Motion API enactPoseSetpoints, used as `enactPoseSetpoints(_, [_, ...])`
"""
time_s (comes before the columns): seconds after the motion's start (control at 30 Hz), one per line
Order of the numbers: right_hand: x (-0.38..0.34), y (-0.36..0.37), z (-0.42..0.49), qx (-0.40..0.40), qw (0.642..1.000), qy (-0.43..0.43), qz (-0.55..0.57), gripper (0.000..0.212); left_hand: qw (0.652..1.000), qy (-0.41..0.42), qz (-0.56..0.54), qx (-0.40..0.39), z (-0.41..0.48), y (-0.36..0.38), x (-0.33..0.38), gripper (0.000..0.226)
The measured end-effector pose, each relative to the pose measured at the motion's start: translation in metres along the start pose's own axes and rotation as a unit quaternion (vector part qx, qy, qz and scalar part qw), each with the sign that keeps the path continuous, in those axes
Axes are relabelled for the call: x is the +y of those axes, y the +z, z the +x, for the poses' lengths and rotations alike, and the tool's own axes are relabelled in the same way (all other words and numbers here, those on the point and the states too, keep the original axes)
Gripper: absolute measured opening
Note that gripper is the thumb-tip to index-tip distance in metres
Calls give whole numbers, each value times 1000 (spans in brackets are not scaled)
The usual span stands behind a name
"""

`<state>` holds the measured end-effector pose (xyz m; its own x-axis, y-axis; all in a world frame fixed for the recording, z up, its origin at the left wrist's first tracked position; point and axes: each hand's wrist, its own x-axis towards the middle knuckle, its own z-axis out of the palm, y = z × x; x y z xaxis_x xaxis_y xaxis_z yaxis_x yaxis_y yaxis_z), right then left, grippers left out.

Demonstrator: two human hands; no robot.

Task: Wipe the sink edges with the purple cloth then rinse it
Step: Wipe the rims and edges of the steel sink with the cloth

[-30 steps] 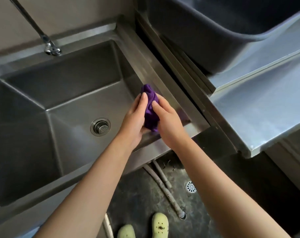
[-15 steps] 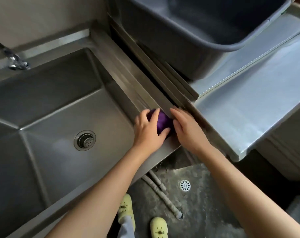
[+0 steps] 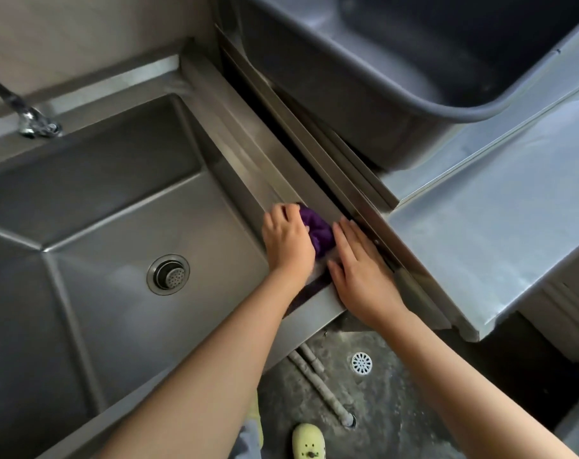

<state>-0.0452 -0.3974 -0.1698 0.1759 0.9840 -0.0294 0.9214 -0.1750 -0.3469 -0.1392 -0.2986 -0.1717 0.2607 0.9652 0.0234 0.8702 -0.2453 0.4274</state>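
The purple cloth [image 3: 316,228] is bunched on the right edge of the steel sink [image 3: 248,154], near its front corner. My left hand [image 3: 288,241] lies over the cloth's left side and presses it onto the rim. My right hand [image 3: 361,270] lies flat, fingers together, beside the cloth on the rim's outer side, touching its right flank. Part of the cloth is hidden under my left hand. The sink basin holds a round drain strainer [image 3: 168,274], and the tap [image 3: 33,122] sticks out at the back left.
A large dark grey plastic tub [image 3: 414,94] stands on the steel counter [image 3: 497,226] to the right of the sink, with a narrow dark gap between them. Below are the floor, a floor drain [image 3: 361,363], hoses [image 3: 318,385] and my shoe [image 3: 308,440].
Both hands brought the cloth down from above the basin onto the sink's right edge, then slid slightly along the rim. The view shifted left and closer.
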Motion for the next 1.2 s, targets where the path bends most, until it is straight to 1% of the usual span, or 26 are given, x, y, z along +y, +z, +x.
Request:
enactPoseSetpoints(0.13, [-2, 2, 6, 12, 1000, -8, -6, 59, 999, 11, 35, -28, 33, -8, -13, 37])
enactPoseSetpoints(0.27, [-2, 4, 12, -3, 1000, -18, -14, 60, 997, 23, 42, -59, 59, -17, -24, 39])
enactPoseSetpoints(0.37, [-6, 2, 29, -7, 999, -43, 20, 59, 997, 28, 42, -62, 66, -18, -27, 39])
enactPoseSetpoints(0.47, [-16, 0, 62, -5, 997, -44, 59, 58, 998, 25, 30, -52, 72, -19, -30, 36])
enactPoseSetpoints(0.63, [-23, 7, 85, -15, 999, -29, 41, 60, 998, 25, 14, -52, 89, -22, -39, 35])
enactPoseSetpoints(0.73, [-20, -6, 89, -58, 991, -17, 118, 54, 998, 32, 10, -48, 96, -23, -44, 37])
enactPoseSetpoints(0.83, [-15, -33, 92, -117, 964, 27, 238, 49, 998, 34, -7, -49, 97, -24, -47, 36])
enactPoseSetpoints(0.9, [-13, -47, 85, -117, 950, 54, 285, 48, 998, 37, -11, -52, 95, -24, -47, 36])
enactPoseSetpoints(0.97, [-11, -56, 69, -90, 948, 64, 298, 47, 997, 47, -16, -54, 89, -22, -46, 36])
enactPoseSetpoints(1.03, [-9, -57, 49, -71, 955, 67, 281, 49, 996, 65, -7, -56, 79, -20, -43, 37])
enactPoseSetpoints(1.07, [-7, -53, 40, -73, 963, 65, 251, 50, 996, 75, 4, -58, 73, -18, -42, 38])
enactPoseSetpoints(1.13, [-3, -39, 23, -84, 984, 50, 148, 48, 993, 94, 30, -59, 60, -15, -39, 38])
enactPoseSetpoints(1.2, [-2, -23, 10, -82, 994, 24, 64, 48, 991, 112, 51, -58, 49, -12, -36, 38])
